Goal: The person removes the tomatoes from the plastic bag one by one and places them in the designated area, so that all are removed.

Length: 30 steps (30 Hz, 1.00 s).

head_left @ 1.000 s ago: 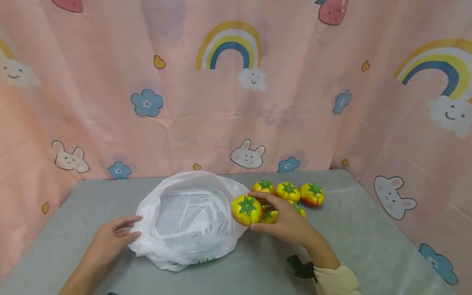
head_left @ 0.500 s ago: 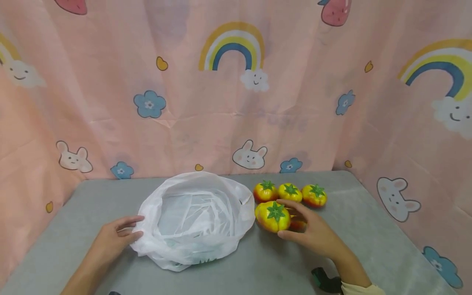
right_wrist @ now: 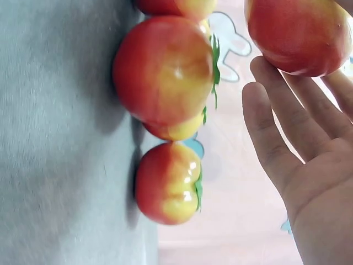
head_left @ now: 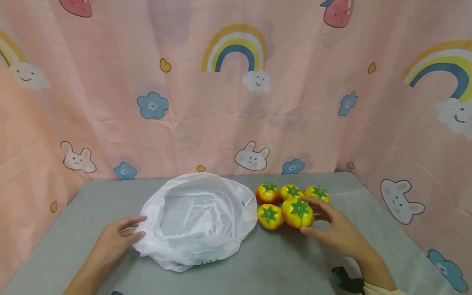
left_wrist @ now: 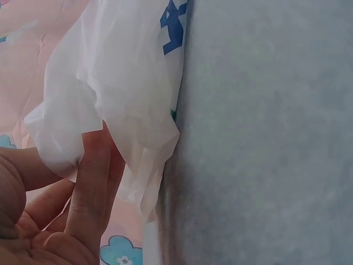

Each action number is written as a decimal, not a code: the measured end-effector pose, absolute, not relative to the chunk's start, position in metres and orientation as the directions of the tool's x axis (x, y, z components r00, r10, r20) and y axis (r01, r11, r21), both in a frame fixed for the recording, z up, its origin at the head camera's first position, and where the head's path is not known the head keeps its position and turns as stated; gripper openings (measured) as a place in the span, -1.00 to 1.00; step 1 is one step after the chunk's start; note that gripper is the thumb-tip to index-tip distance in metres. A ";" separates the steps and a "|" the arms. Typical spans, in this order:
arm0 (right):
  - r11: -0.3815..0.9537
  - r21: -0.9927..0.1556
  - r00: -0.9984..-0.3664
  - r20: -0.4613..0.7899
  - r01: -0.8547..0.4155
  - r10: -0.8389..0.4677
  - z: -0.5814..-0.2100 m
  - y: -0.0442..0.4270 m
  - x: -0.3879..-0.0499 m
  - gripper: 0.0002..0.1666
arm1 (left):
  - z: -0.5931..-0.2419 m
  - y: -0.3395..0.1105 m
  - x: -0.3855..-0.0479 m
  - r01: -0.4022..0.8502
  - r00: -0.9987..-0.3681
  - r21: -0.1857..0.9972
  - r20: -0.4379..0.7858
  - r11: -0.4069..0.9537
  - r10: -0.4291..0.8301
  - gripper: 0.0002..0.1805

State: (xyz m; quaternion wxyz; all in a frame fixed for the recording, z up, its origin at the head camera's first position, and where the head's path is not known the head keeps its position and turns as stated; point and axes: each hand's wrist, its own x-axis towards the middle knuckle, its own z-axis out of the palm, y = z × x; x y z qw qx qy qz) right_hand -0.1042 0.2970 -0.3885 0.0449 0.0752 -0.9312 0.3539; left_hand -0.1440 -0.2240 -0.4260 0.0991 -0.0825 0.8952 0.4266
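Note:
In the head view, my right hand (head_left: 337, 227) holds a red-and-yellow tomato (head_left: 298, 213) with a green star-shaped top, between thumb and fingers. The right wrist view puts this tomato (right_wrist: 300, 33) higher than the tomatoes (right_wrist: 165, 69) on the table, fingertips against its side. Several more tomatoes (head_left: 270, 216) sit grouped beside and behind it; some are partly covered. My left hand (head_left: 116, 239) pinches the left rim of a white plastic bag (head_left: 149, 246), whose mouth is spread wide. Seen from the left wrist, thumb and fingers grip the bag's film (left_wrist: 127, 99).
A grey table (head_left: 258, 270) carries everything. Pink printed curtains (head_left: 287, 94) rise behind it and at both sides. A dark strap piece (head_left: 346, 280) hangs by the right wrist. Blue and green print shows on the bag.
My right hand has carried the tomato from beside the bag's right rim to the right, over the tomato group. My left hand keeps its grip on the bag. The head view has shifted slightly.

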 end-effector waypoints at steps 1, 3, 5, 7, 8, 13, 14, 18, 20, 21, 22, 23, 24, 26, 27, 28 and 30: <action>0.741 -0.649 -0.984 0.141 -0.173 -0.106 -0.389 0.299 -0.104 -0.18 | -0.426 -0.224 -0.144 -0.232 -0.967 0.748 -0.247 0.621 -0.064 -0.39; 0.743 -0.647 -0.984 0.143 -0.171 -0.102 -0.389 0.303 -0.105 -0.17 | -0.426 -0.224 -0.144 -0.232 -0.967 0.748 -0.246 0.622 -0.065 -0.39; 0.742 -0.651 -0.986 0.140 -0.162 -0.093 -0.390 0.308 -0.106 -0.15 | -0.426 -0.224 -0.144 -0.234 -0.967 0.750 -0.248 0.618 -0.066 -0.38; 0.734 -0.663 -0.988 0.131 -0.148 -0.081 -0.391 0.312 -0.107 -0.15 | -0.427 -0.225 -0.144 -0.236 -0.966 0.752 -0.250 0.615 -0.066 -0.38; 0.731 -0.668 -0.990 0.124 -0.138 -0.073 -0.391 0.315 -0.107 -0.15 | -0.428 -0.225 -0.144 -0.234 -0.967 0.753 -0.248 0.615 -0.065 -0.38; 0.716 -0.689 -0.993 0.114 -0.110 -0.042 -0.392 0.328 -0.108 -0.14 | -0.428 -0.225 -0.144 -0.246 -0.964 0.754 -0.257 0.609 -0.070 -0.37; 0.714 -0.692 -0.993 0.110 -0.103 -0.037 -0.392 0.331 -0.108 -0.13 | -0.429 -0.225 -0.144 -0.247 -0.963 0.755 -0.259 0.608 -0.071 -0.37; 0.703 -0.709 -0.997 0.076 -0.059 -0.007 -0.396 0.344 -0.111 -0.08 | -0.428 -0.224 -0.144 -0.243 -0.965 0.758 -0.255 0.606 -0.069 -0.38; 0.699 -0.714 -0.999 0.050 -0.028 0.011 -0.399 0.349 -0.112 -0.06 | -0.429 -0.224 -0.144 -0.238 -0.966 0.760 -0.249 0.605 -0.067 -0.38; 0.696 -0.718 -0.999 0.041 -0.018 0.017 -0.400 0.352 -0.112 -0.05 | -0.429 -0.224 -0.144 -0.239 -0.966 0.761 -0.249 0.604 -0.068 -0.38; 0.694 -0.720 -0.999 0.032 -0.009 0.021 -0.402 0.353 -0.111 -0.05 | -0.429 -0.224 -0.144 -0.242 -0.965 0.760 -0.252 0.603 -0.070 -0.38; 0.693 -0.721 -0.999 0.026 -0.001 0.025 -0.403 0.355 -0.111 -0.04 | -0.428 -0.224 -0.144 -0.244 -0.965 0.761 -0.254 0.601 -0.071 -0.38; 0.697 -0.717 -0.999 0.018 0.008 0.030 -0.405 0.357 -0.111 -0.04 | -0.428 -0.224 -0.144 -0.246 -0.964 0.761 -0.256 0.600 -0.071 -0.38; 0.699 -0.715 -0.999 0.014 0.014 0.035 -0.408 0.360 -0.112 -0.05 | -0.428 -0.224 -0.145 -0.249 -0.963 0.761 -0.260 0.599 -0.070 -0.37; 0.699 -0.715 -0.999 0.008 0.020 0.037 -0.410 0.362 -0.112 -0.04 | -0.428 -0.224 -0.145 -0.249 -0.963 0.760 -0.261 0.601 -0.070 -0.37; 0.701 -0.713 -0.999 0.005 0.024 0.039 -0.412 0.364 -0.113 -0.04 | -0.428 -0.224 -0.145 -0.248 -0.963 0.757 -0.260 0.604 -0.070 -0.38; 0.697 -0.716 -0.999 -0.005 0.029 0.037 -0.417 0.367 -0.114 -0.04 | -0.428 -0.225 -0.145 -0.245 -0.964 0.753 -0.259 0.610 -0.067 -0.38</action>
